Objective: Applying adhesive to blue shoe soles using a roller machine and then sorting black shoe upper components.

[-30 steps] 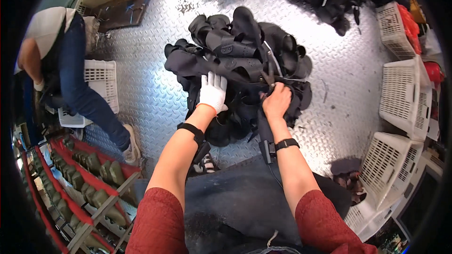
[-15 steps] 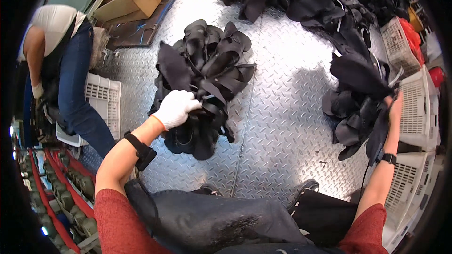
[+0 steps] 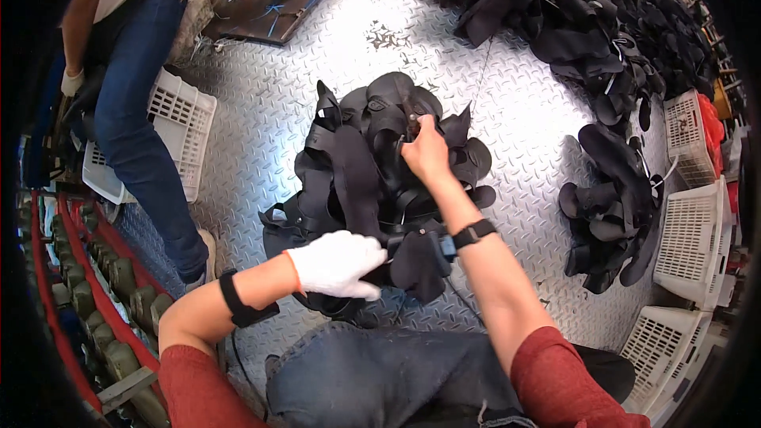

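A heap of black shoe uppers (image 3: 354,178) lies on the metal floor in front of me. My right hand (image 3: 429,150), bare, reaches over its far part with fingers closed on one shoe upper (image 3: 411,105). On the near side, my left hand (image 3: 337,265) in a white glove rests against the heap, its fingers stretched and the thumb apart. A rounded black flap (image 3: 418,268) hangs beside the gloved fingertips. Just what lies under the left palm is hidden.
A smaller bundle of uppers (image 3: 609,214) sits to the right, by white crates (image 3: 690,242). Larger piles (image 3: 575,40) spread at the far right. At left, a co-worker (image 3: 143,103) stands by a white crate (image 3: 186,123), near a rack of shoe lasts (image 3: 119,301).
My right hand has left the bundle at the right and come over to the middle heap, where it grips an upper. My left hand has shifted nearer, its fingers now extended.
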Available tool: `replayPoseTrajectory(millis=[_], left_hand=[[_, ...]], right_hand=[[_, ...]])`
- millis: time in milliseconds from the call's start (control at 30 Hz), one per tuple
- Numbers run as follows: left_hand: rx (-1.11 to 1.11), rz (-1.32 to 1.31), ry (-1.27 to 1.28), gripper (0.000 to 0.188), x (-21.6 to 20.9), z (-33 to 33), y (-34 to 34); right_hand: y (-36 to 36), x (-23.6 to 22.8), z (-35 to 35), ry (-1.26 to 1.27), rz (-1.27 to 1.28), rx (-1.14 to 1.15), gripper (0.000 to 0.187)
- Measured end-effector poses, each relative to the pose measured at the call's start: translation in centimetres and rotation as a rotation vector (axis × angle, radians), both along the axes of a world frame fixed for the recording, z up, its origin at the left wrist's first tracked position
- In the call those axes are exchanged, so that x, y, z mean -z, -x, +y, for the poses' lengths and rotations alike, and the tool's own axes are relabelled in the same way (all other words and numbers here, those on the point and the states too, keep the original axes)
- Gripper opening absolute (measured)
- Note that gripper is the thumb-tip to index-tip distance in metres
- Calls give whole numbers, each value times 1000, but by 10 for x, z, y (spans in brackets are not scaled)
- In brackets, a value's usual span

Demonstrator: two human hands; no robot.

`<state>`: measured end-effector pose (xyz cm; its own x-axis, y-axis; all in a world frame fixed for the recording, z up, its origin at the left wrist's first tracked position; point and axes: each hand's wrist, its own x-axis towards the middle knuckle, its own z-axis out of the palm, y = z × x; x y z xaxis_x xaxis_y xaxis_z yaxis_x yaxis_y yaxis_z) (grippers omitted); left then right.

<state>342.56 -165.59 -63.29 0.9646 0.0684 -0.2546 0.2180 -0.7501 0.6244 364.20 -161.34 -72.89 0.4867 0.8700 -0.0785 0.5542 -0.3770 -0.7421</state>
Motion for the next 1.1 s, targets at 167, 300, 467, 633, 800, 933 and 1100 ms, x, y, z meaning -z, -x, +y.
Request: replayPoseTrajectory(millis=[167,300,467,633,800,933,1100], left_hand=[[-1128,-418,-168,50,-36,79,-44],[-982,-507,958,53,-8,154,-73],[-1073,-624,1029,24,12,159,-75],[-1177,-571,1117,18,17,156,-69],[-1210,-597,1143,22,21,153,-70],[-1290,-473,1159,24,18,151,-68],[-1459,-399,1215,25,30,153,-68]], right_hand=[[8,9,-31,-351,567,48,34],[16,-1,-45,-416,872,-109,37],[-9,-4,-64,-357,1270,-266,39],[-18,-17,-44,-373,1480,-129,22],[-3,-20,-17,-432,1196,-72,22],[3,-25,-12,-463,1128,-2,21],[7,-28,-13,-440,1221,84,20]])
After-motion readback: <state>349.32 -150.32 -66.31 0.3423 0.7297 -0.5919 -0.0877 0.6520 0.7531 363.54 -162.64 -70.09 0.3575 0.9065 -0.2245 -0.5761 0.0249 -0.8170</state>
